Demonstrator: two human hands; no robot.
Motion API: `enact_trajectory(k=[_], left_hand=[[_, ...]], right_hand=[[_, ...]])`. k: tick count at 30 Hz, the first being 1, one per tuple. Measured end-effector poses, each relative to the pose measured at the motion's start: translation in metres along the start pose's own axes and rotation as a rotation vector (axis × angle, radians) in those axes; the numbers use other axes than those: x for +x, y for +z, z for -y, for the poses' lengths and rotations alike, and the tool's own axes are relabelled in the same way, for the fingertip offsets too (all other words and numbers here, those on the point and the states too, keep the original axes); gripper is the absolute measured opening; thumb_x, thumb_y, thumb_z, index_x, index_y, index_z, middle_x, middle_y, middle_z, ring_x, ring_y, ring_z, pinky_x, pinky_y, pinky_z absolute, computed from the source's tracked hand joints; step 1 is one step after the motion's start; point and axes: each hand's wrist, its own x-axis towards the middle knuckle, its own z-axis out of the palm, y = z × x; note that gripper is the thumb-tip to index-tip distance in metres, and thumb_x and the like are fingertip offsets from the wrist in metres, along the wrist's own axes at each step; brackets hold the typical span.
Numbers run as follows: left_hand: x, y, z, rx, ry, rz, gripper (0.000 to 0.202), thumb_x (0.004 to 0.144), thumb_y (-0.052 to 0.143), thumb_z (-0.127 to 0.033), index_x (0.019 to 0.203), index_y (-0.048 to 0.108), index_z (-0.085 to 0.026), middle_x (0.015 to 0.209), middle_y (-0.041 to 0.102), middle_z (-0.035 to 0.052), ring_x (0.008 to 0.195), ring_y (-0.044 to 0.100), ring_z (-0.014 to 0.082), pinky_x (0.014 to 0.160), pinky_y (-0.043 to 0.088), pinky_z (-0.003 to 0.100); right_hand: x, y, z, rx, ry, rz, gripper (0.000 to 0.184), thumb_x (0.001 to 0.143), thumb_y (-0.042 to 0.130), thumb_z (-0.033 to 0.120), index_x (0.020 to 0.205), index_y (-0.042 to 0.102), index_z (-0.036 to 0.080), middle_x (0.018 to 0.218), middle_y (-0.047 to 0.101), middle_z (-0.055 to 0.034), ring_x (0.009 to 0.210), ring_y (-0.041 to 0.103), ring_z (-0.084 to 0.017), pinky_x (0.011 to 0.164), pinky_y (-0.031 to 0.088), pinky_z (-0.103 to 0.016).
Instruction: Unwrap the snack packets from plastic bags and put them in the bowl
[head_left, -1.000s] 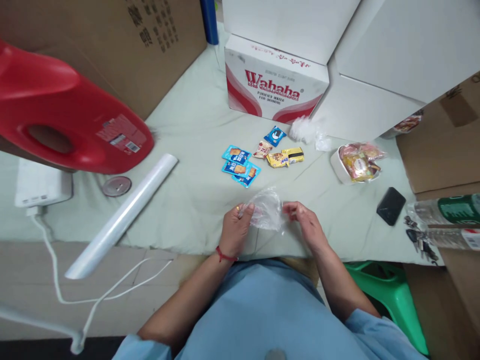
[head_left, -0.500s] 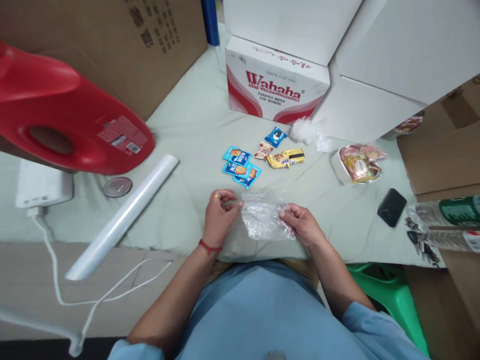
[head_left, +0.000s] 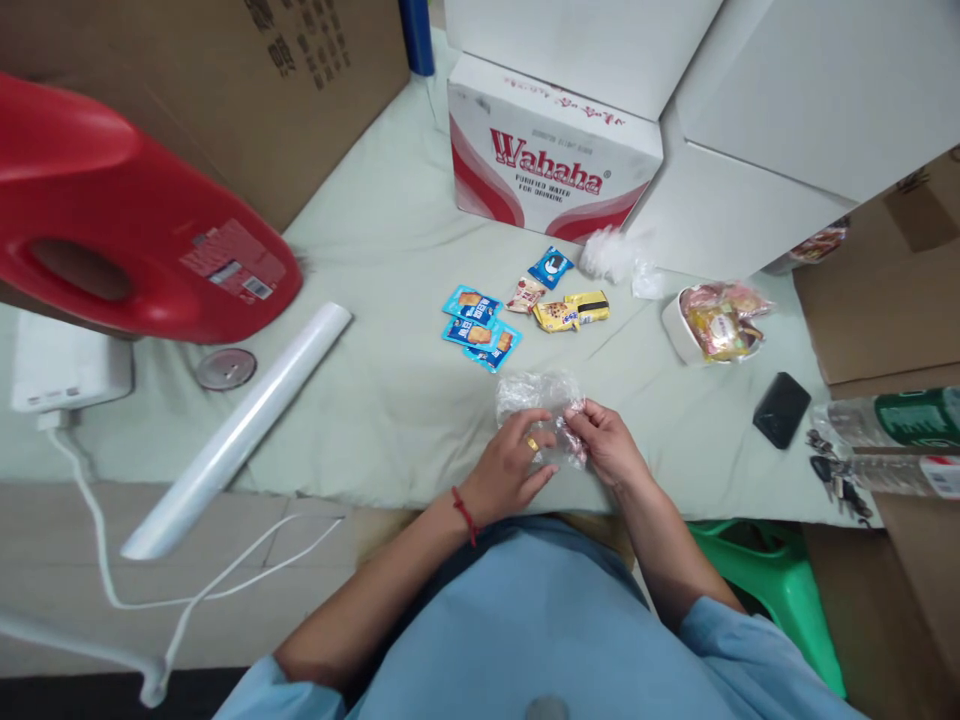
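Observation:
A crumpled clear plastic bag [head_left: 536, 395] lies on the pale green cloth [head_left: 390, 390] in front of me. My left hand [head_left: 512, 464], with a ring and a red wrist string, rests on the bag's near edge with its fingers laid over it. My right hand [head_left: 606, 442] pinches the bag's right corner, where something small and reddish shows inside. Beyond the bag lie several small snack packets: blue ones [head_left: 478, 330], a yellow one [head_left: 570, 312] and a dark blue one [head_left: 551, 267].
A white bowl of wrapped snacks [head_left: 712, 325] stands at right, beside a black wallet-like object [head_left: 781, 410], keys [head_left: 832, 475] and a bottle [head_left: 896, 420]. A roll of clear film [head_left: 236, 432], a red jug [head_left: 127, 235], a white power strip [head_left: 67, 370] and a Wahaha carton [head_left: 551, 165] surround the cloth.
My left hand has moved right from beside the bag onto it. The bag, stretched between both hands before, is now bunched together under my fingers.

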Motion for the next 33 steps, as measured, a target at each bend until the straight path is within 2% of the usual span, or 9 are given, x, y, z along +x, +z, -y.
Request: enact_trajectory(k=[4,9,13,17,19,21,24,27,33], left_hand=[[0.0,0.008,0.015,-0.005,-0.052,0.038,0.012,0.093,0.063,-0.022,0.1,0.073,-0.021,0.125,0.068,0.0143,0.115,0.065,0.0279,0.103,0.055,0.049],[0.001,0.007,0.017,-0.057,-0.104,0.014,0.018,0.095,0.059,-0.022,0.096,0.076,-0.022,0.121,0.072,0.012,0.111,0.068,0.0251,0.101,0.055,0.045],[0.004,0.002,0.016,-0.125,-0.175,-0.04,0.017,0.097,0.058,-0.025,0.096,0.075,-0.023,0.121,0.074,0.0114,0.11,0.07,0.0244,0.1,0.056,0.043],[0.006,0.0,0.013,-0.172,-0.235,-0.093,0.019,0.098,0.056,-0.028,0.096,0.074,-0.023,0.12,0.074,0.011,0.109,0.071,0.0232,0.099,0.056,0.041],[0.007,0.001,0.01,-0.175,-0.233,-0.107,0.018,0.098,0.058,-0.028,0.094,0.074,-0.023,0.12,0.074,0.0107,0.11,0.071,0.023,0.099,0.055,0.041],[0.008,0.001,0.005,-0.171,-0.226,-0.134,0.016,0.096,0.059,-0.028,0.093,0.074,-0.023,0.119,0.074,0.0103,0.109,0.07,0.0228,0.1,0.055,0.041],[0.009,-0.005,-0.001,-0.187,-0.256,-0.251,0.015,0.096,0.061,-0.03,0.09,0.073,-0.023,0.113,0.074,0.0087,0.106,0.069,0.0218,0.099,0.053,0.039],[0.009,-0.016,-0.001,-0.288,-0.375,-0.411,0.016,0.094,0.064,-0.034,0.086,0.071,-0.022,0.108,0.073,0.0077,0.105,0.068,0.0207,0.099,0.052,0.036],[-0.001,-0.036,0.012,-0.83,-0.723,-0.786,0.025,0.073,0.078,-0.036,0.075,0.059,-0.02,0.096,0.072,0.0031,0.098,0.07,0.0195,0.088,0.057,0.033]], right_hand=[[-0.003,-0.004,-0.001,0.049,0.05,-0.016,0.055,0.073,0.083,0.071,0.079,0.061,0.021,0.056,0.055,0.0062,0.044,0.043,-0.008,0.039,0.033,-0.021],[-0.014,-0.019,0.003,0.077,0.123,0.018,0.064,0.073,0.078,0.079,0.091,0.067,0.019,0.073,0.069,-0.0023,0.053,0.056,-0.011,0.04,0.038,-0.02],[-0.024,-0.032,0.004,0.01,0.129,0.091,0.059,0.078,0.077,0.073,0.097,0.069,0.018,0.086,0.073,-0.006,0.056,0.056,-0.011,0.042,0.039,-0.02],[-0.03,-0.023,0.001,-0.246,-0.061,0.17,0.045,0.077,0.086,0.055,0.103,0.069,0.022,0.085,0.064,-0.0012,0.07,0.058,-0.014,0.057,0.048,-0.025],[-0.03,-0.011,-0.001,-0.403,-0.223,0.116,0.041,0.074,0.09,0.047,0.1,0.069,0.023,0.085,0.059,0.0001,0.074,0.056,-0.015,0.062,0.047,-0.026],[-0.027,-0.001,-0.002,-0.496,-0.341,0.021,0.028,0.081,0.084,0.043,0.089,0.067,0.023,0.082,0.056,0.0006,0.072,0.052,-0.015,0.064,0.043,-0.028],[-0.019,0.003,-0.002,-0.486,-0.365,-0.085,0.022,0.094,0.067,0.042,0.083,0.065,0.023,0.077,0.056,0.0004,0.068,0.05,-0.015,0.065,0.041,-0.029],[-0.014,-0.005,0.0,-0.376,-0.29,-0.131,0.025,0.091,0.069,0.046,0.084,0.064,0.022,0.078,0.06,-0.0003,0.069,0.052,-0.015,0.063,0.041,-0.028],[-0.011,-0.016,-0.004,-0.09,-0.157,-0.197,0.036,0.085,0.076,0.056,0.084,0.06,0.024,0.061,0.051,0.0058,0.052,0.043,-0.011,0.048,0.035,-0.024]])
